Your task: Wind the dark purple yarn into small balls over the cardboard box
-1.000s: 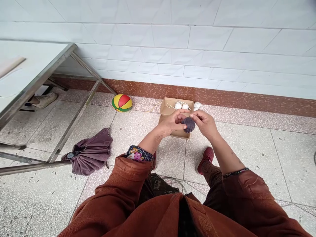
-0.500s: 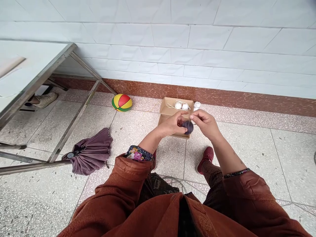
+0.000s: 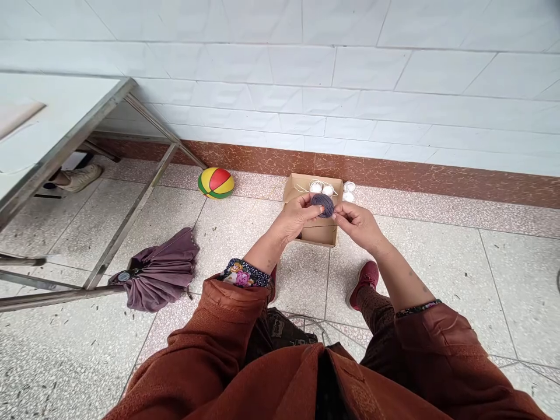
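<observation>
A dark purple-grey ball of yarn (image 3: 322,206) is gripped between the thumb and fingers of my left hand (image 3: 296,218). Close at its right side, my right hand (image 3: 356,224) pinches with thumb and forefinger; the yarn strand there is too thin to make out well. Below both hands an open cardboard box (image 3: 318,235) rests on the floor. White yarn balls (image 3: 321,188) lie in its far part, with a pale strand beside them. More white yarn (image 3: 349,191) sits just outside the box's right edge.
A multicoloured ball (image 3: 216,183) lies by the wall. A folded purple umbrella (image 3: 164,268) is on the floor at left, near the metal-framed table (image 3: 98,108). Another person's shoe (image 3: 81,178) shows beneath that table. The tiled wall (image 3: 363,105) stands ahead.
The dark yarn ball has moved up and left and turned in my left hand, showing more of its face. My right hand has shifted slightly lower and left.
</observation>
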Demonstrator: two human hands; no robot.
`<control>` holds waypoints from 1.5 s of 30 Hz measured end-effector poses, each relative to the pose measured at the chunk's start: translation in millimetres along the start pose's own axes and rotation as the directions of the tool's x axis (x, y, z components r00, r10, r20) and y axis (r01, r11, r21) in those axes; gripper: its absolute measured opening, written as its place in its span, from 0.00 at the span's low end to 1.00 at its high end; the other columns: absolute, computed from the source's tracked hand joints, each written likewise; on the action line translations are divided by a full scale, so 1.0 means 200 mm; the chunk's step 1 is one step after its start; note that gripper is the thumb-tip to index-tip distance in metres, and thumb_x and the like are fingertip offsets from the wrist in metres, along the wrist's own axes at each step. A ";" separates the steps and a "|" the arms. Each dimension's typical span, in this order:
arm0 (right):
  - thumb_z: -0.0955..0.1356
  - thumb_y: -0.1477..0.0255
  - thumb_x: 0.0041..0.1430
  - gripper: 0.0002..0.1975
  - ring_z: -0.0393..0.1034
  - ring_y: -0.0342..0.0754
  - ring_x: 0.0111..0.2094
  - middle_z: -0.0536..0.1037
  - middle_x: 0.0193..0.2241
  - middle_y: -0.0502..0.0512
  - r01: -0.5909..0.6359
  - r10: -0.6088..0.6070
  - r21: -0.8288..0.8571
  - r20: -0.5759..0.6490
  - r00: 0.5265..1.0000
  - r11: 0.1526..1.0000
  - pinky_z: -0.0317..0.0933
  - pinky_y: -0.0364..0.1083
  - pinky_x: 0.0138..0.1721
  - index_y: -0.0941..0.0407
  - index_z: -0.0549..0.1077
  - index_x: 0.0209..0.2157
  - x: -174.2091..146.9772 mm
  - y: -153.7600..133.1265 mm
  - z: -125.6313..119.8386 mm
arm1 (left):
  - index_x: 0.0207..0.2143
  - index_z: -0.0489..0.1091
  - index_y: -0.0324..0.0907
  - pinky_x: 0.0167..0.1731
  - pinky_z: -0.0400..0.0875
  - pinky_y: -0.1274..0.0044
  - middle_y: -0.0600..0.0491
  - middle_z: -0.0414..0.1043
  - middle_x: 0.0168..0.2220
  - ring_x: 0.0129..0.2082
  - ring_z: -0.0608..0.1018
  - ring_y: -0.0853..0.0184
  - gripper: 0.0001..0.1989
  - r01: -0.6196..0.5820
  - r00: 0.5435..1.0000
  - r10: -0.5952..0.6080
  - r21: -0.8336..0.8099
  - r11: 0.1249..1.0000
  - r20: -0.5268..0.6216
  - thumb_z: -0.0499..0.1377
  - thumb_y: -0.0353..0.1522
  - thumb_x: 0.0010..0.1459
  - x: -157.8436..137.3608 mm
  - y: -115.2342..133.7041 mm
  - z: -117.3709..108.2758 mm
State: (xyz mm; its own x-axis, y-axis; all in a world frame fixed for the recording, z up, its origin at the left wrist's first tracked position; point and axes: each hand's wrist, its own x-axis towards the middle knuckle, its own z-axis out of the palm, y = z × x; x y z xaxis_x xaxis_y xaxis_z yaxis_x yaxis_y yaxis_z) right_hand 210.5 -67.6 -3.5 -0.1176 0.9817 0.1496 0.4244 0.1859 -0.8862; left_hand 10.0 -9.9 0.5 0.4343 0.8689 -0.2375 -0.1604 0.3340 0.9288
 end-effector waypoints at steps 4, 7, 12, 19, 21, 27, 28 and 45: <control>0.72 0.56 0.67 0.16 0.62 0.45 0.27 0.73 0.26 0.48 0.020 -0.020 0.008 0.039 0.999 1.000 0.56 0.46 0.31 0.52 0.73 0.31 0.00 -0.01 0.00 | 0.43 0.79 0.40 0.36 0.67 0.76 0.52 0.78 0.38 0.36 0.74 0.70 0.18 -0.031 0.999 0.029 0.092 0.995 0.028 0.73 0.35 0.49 -0.02 0.02 0.00; 0.72 0.52 0.67 0.20 0.62 0.45 0.27 0.73 0.25 0.49 0.019 -0.019 0.012 0.017 1.000 1.000 0.56 0.46 0.31 0.52 0.72 0.30 0.00 -0.01 0.00 | 0.51 0.79 0.43 0.41 0.71 0.75 0.49 0.81 0.45 0.41 0.77 0.66 0.24 -0.076 0.994 0.069 0.085 0.994 0.082 0.73 0.38 0.52 -0.03 0.02 0.00; 0.72 0.51 0.66 0.20 0.60 0.45 0.26 0.72 0.25 0.48 0.012 -0.011 0.030 -0.036 0.999 0.999 0.56 0.46 0.31 0.52 0.73 0.31 0.00 0.00 0.00 | 0.61 0.76 0.47 0.54 0.74 0.69 0.48 0.81 0.54 0.52 0.80 0.60 0.30 -0.150 0.978 0.137 0.077 0.986 0.157 0.72 0.39 0.56 -0.04 0.02 0.00; 0.73 0.59 0.65 0.11 0.62 0.46 0.27 0.74 0.26 0.48 0.003 -0.002 0.038 -0.027 1.000 0.999 0.58 0.46 0.32 0.51 0.76 0.36 0.00 0.01 0.00 | 0.53 0.78 0.44 0.46 0.74 0.73 0.48 0.81 0.51 0.48 0.79 0.63 0.22 -0.112 0.993 0.110 0.062 0.992 0.036 0.68 0.38 0.56 -0.03 0.01 -0.02; 0.72 0.61 0.65 0.09 0.63 0.46 0.28 0.74 0.27 0.48 0.008 -0.007 0.007 -0.058 0.998 1.000 0.59 0.47 0.33 0.51 0.76 0.35 0.00 0.01 -0.01 | 0.49 0.78 0.42 0.42 0.74 0.74 0.47 0.81 0.49 0.46 0.79 0.63 0.19 -0.073 0.997 0.073 -0.007 0.997 0.020 0.69 0.38 0.55 -0.02 0.00 -0.02; 0.71 0.61 0.66 0.09 0.65 0.47 0.28 0.75 0.28 0.50 0.037 -0.039 -0.021 -0.117 0.992 0.999 0.60 0.48 0.33 0.51 0.76 0.34 -0.01 -0.01 -0.01 | 0.42 0.78 0.41 0.36 0.72 0.76 0.48 0.80 0.44 0.42 0.78 0.66 0.16 -0.014 1.000 0.012 -0.129 0.992 -0.012 0.70 0.39 0.53 -0.01 -0.01 -0.03; 0.71 0.61 0.66 0.09 0.65 0.47 0.28 0.76 0.28 0.50 0.063 -0.064 -0.019 -0.100 0.993 0.998 0.61 0.48 0.33 0.51 0.76 0.35 -0.01 -0.03 -0.01 | 0.42 0.79 0.42 0.37 0.72 0.76 0.48 0.80 0.44 0.41 0.78 0.66 0.16 -0.015 1.000 0.012 -0.128 0.992 -0.020 0.71 0.39 0.52 0.00 -0.01 -0.03; 0.73 0.58 0.69 0.11 0.72 0.50 0.33 0.80 0.31 0.52 0.155 -0.154 -0.008 -0.154 0.976 0.988 0.68 0.50 0.39 0.49 0.81 0.34 -0.01 -0.04 -0.04 | 0.44 0.80 0.41 0.48 0.73 0.68 0.50 0.79 0.40 0.41 0.78 0.62 0.15 -0.120 0.912 -0.098 0.488 0.865 0.398 0.66 0.40 0.59 -0.04 -0.06 0.03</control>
State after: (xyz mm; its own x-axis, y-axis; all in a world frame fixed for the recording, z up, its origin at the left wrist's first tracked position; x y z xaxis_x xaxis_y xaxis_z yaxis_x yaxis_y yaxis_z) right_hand 214.9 -70.0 6.7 -0.0417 0.9357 0.3503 0.4080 0.3360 -0.8489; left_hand 13.5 -23.4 -6.0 0.7643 0.6149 -0.1943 0.2415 0.0064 0.9704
